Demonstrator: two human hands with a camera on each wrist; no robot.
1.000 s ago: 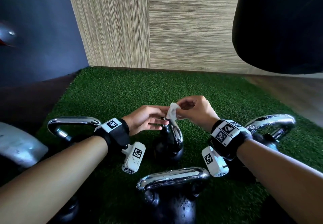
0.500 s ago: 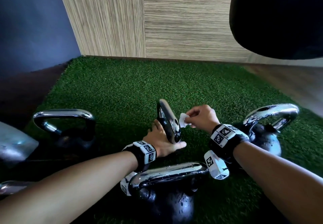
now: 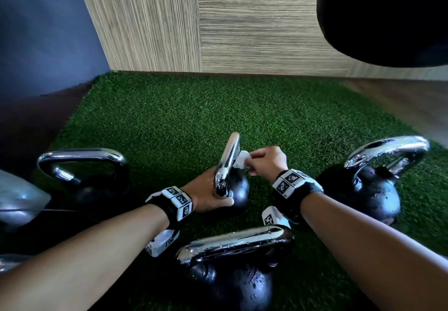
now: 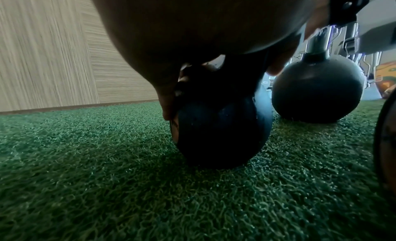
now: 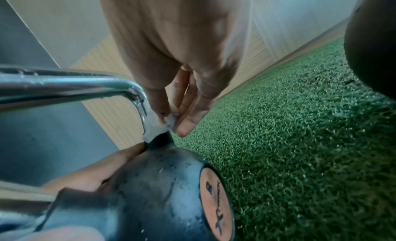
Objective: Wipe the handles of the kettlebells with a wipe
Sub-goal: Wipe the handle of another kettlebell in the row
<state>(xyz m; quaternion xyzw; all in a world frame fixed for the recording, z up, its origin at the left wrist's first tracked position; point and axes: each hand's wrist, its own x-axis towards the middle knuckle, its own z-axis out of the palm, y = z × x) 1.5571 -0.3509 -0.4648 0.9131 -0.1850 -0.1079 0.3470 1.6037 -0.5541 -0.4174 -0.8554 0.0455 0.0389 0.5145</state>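
Note:
The centre kettlebell [image 3: 238,189] stands on the green turf, its chrome handle [image 3: 228,162] turned edge-on to me. My left hand [image 3: 208,191] grips it low, where the near handle leg meets the black ball [image 4: 220,131]; the fingers curl round the ball's far side. My right hand [image 3: 265,160] pinches a small white wipe [image 3: 240,162] against the handle's right side. In the right wrist view the wipe [image 5: 156,127] is wrapped on the handle leg just above the ball [image 5: 167,185], pinched by thumb and fingers [image 5: 186,124].
Three more chrome-handled kettlebells stand close by: left [image 3: 82,162], right [image 3: 388,150], and in front of me [image 3: 235,242]. Turf [image 3: 169,121] runs back to a wood-panel wall. A large black bag [image 3: 388,14] hangs at the upper right.
My left hand left the top of the handle and dropped to grip the kettlebell low. The handle turned edge-on. My right hand with the wipe slid down to the handle's side.

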